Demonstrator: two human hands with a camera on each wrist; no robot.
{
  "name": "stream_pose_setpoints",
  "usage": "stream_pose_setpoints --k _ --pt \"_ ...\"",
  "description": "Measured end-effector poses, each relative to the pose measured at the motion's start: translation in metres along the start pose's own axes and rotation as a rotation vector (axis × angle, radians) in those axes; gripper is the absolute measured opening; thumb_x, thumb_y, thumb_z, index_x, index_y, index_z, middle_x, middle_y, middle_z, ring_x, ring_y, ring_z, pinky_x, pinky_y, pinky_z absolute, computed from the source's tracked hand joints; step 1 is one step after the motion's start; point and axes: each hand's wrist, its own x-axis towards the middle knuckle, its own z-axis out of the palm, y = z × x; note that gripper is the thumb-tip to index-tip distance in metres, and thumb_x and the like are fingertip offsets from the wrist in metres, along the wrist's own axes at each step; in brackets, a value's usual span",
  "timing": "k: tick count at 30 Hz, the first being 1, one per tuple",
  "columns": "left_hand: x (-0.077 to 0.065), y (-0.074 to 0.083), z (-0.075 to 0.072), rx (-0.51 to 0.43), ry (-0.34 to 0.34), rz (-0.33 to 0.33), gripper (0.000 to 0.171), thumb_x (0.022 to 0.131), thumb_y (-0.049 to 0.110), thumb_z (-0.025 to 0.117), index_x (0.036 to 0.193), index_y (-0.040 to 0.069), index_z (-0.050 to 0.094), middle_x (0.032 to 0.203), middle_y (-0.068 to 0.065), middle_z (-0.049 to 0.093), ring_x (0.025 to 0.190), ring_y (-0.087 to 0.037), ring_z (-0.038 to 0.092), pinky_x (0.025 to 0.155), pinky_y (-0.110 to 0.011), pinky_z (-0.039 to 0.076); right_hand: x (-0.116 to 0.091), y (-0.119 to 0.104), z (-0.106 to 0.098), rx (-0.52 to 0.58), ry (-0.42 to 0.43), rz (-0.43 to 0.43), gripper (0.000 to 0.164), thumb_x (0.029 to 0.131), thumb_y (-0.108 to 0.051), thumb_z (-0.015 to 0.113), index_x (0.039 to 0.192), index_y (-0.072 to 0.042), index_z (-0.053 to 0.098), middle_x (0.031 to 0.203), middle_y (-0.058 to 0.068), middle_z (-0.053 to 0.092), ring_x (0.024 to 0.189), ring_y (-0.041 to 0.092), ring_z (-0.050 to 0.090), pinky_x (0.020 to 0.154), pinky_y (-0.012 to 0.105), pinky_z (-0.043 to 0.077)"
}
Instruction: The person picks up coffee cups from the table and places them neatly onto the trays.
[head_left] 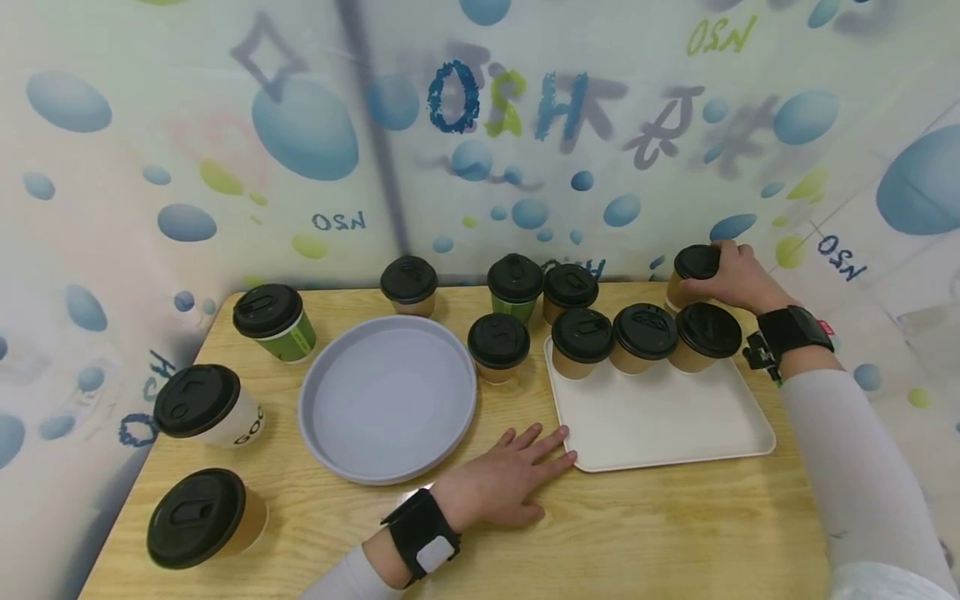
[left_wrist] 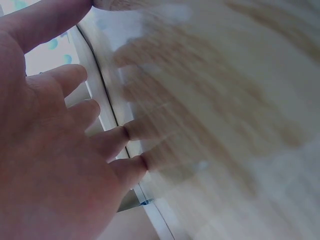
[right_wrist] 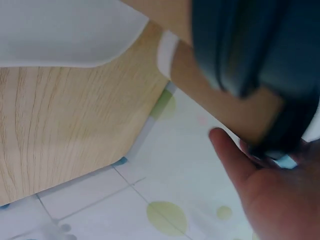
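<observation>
At the back right corner of the table, my right hand [head_left: 738, 279] grips a brown paper cup [head_left: 678, 293] by its black lid [head_left: 697, 262]. In the right wrist view that cup [right_wrist: 220, 97] leans, its pale base close to the wood, with the thumb [right_wrist: 232, 157] along the lid side. Just in front, three brown cups with black lids [head_left: 582, 335] stand in a row along the back of a white rectangular tray [head_left: 660, 425]. My left hand [head_left: 502, 479] lies spread on the table, fingertips at the tray's front left corner; its fingers [left_wrist: 107, 142] look straight in the left wrist view.
A round grey tray [head_left: 386, 400] stands left of the white one. A brown cup [head_left: 498, 346] sits between them. Several lidded cups stand along the back, among them a green one [head_left: 513, 287]. More line the left side, including a white cup [head_left: 210, 406]. A patterned curtain [head_left: 480, 167] hangs behind.
</observation>
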Motion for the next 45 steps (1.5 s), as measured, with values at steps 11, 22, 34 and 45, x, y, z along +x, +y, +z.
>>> stream_pose_setpoints --k 11,22,34,45 --pt "0.002 0.0 0.003 0.013 0.004 -0.009 0.078 0.1 0.04 0.068 0.165 0.029 0.028 0.174 0.001 0.009 0.158 -0.03 0.016 0.122 -0.051 0.027 -0.035 0.011 -0.014 0.188 0.3 -0.007 0.103 0.096 -0.047 0.068 0.161 0.008 0.01 0.15 0.047 0.012 0.122 0.063 0.03 0.092 0.076 0.036" --pt "0.0 0.0 0.002 0.01 0.005 -0.008 0.078 0.099 0.039 0.068 0.165 0.028 0.028 0.174 0.0 0.008 0.157 -0.031 0.016 0.122 -0.052 0.027 -0.08 0.0 -0.028 0.313 0.458 -0.012 0.097 0.095 -0.041 0.07 0.166 -0.008 0.012 0.157 0.032 0.013 0.128 0.054 0.031 0.101 0.067 0.03" --pt "0.001 0.0 0.001 -0.019 0.0 -0.005 0.078 0.099 0.038 0.068 0.165 0.028 0.027 0.174 0.001 0.008 0.158 -0.03 0.014 0.123 -0.051 0.025 -0.119 -0.019 -0.02 0.342 0.488 -0.066 0.093 0.093 -0.03 0.075 0.166 -0.016 0.019 0.159 0.025 0.019 0.128 0.042 0.03 0.106 0.045 0.029" --pt "0.001 0.0 0.001 -0.018 0.008 0.001 0.078 0.099 0.037 0.068 0.166 0.027 0.027 0.174 0.0 0.008 0.157 -0.032 0.016 0.123 -0.052 0.026 -0.147 -0.044 0.008 0.389 0.451 -0.146 0.095 0.089 -0.021 0.08 0.164 -0.014 0.022 0.158 0.021 0.024 0.133 0.04 0.032 0.099 0.02 0.029"
